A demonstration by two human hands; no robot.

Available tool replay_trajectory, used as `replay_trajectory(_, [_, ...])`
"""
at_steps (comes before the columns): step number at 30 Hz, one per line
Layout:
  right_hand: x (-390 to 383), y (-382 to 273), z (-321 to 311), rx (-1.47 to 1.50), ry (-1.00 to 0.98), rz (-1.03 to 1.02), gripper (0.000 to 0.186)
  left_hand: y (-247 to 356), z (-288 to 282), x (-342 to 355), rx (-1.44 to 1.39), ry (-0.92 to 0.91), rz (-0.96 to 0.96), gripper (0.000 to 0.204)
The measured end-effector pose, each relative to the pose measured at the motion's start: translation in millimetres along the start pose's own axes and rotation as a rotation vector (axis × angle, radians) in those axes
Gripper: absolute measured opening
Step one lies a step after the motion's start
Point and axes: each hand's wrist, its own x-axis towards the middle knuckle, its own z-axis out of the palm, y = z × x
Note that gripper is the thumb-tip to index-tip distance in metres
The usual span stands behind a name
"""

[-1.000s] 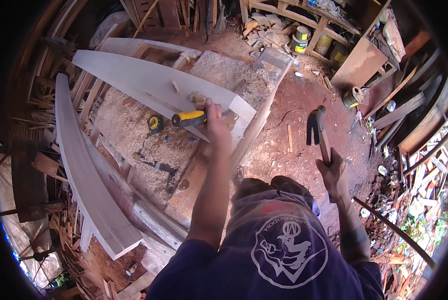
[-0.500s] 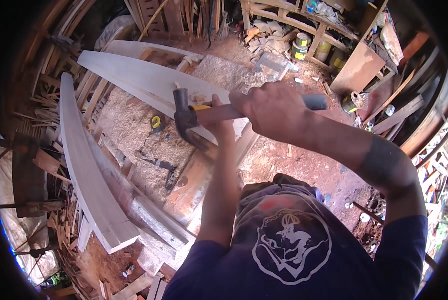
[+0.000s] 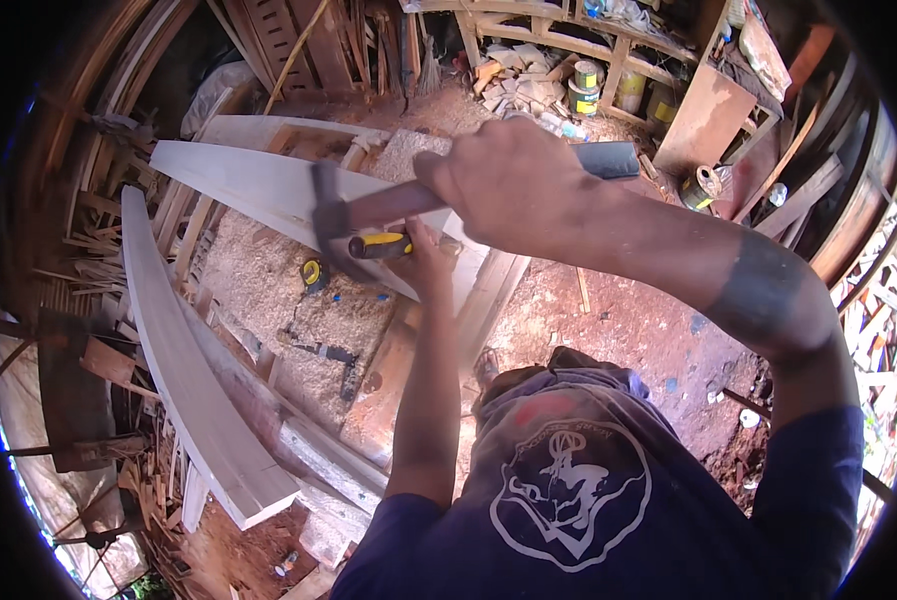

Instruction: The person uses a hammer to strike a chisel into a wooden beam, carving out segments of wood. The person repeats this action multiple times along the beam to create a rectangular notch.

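A claw hammer (image 3: 393, 203) with a brown shaft and dark grip is clasped in my right hand (image 3: 513, 185), its head slightly blurred. Just below the hammer, my left hand (image 3: 428, 262) is closed around a chisel (image 3: 380, 245) with a yellow and black handle; the blade is hidden by the hand. Both hands are over the near end of a long, pale, tapered board (image 3: 258, 178), which my right hand and the hammer partly cover. The hammer head is beside the butt of the chisel handle; I cannot tell whether they touch.
A yellow and black tape measure (image 3: 313, 275) lies among wood shavings (image 3: 278, 300). Near it is a dark, angled tool (image 3: 343, 360). Another curved pale board (image 3: 188, 370) runs along the left. Tins (image 3: 584, 88) and wood offcuts (image 3: 528, 85) stand at the back.
My right hand and the hammer have moved left and up. The chisel handle, mostly hidden behind the hammer before, now shows clearly in my left hand. The whole view has shifted slightly.
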Motion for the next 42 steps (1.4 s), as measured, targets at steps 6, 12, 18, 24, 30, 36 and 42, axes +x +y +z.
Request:
replay_trajectory(6, [-1.3, -22.0, 0.4, 0.255, 0.153, -0.035, 0.033, -46.9, -41.6, 27.7, 0.388, 0.003, 0.401, 0.033])
replay_trajectory(12, [-20.9, 3.0, 15.0, 0.350, -0.019, 0.197, 0.024, -4.9, -40.2, 26.4, 0.039, -0.212, 0.092, 0.017])
replay_trajectory(18, [-89.9, 33.5, 5.9, 0.524, 0.278, 0.546, 0.019, 30.3, 3.7, 41.6, 0.105, -0.365, -0.161, 0.029])
replay_trajectory(24, [-132.9, 38.3, 20.5, 0.543, 0.327, 0.820, 0.013, 21.3, 21.2, 67.1, 0.248, -0.389, -0.225, 0.026])
replay_trajectory(30, [-150.5, 27.2, 47.8, 0.633, 0.350, 0.985, 0.017, 14.3, 37.9, 75.6, 0.352, -0.360, -0.290, 0.025])
replay_trajectory(36, [-159.7, 18.3, 57.5, 0.734, 0.319, 1.080, 0.020, 14.7, 20.3, 63.9, 0.324, -0.297, -0.276, 0.022])
replay_trajectory(42, [-199.6, 0.9, 72.2, 0.896, 0.352, 1.223, 0.019, 26.1, -69.4, 18.7, -0.022, -0.370, -0.163, 0.016])
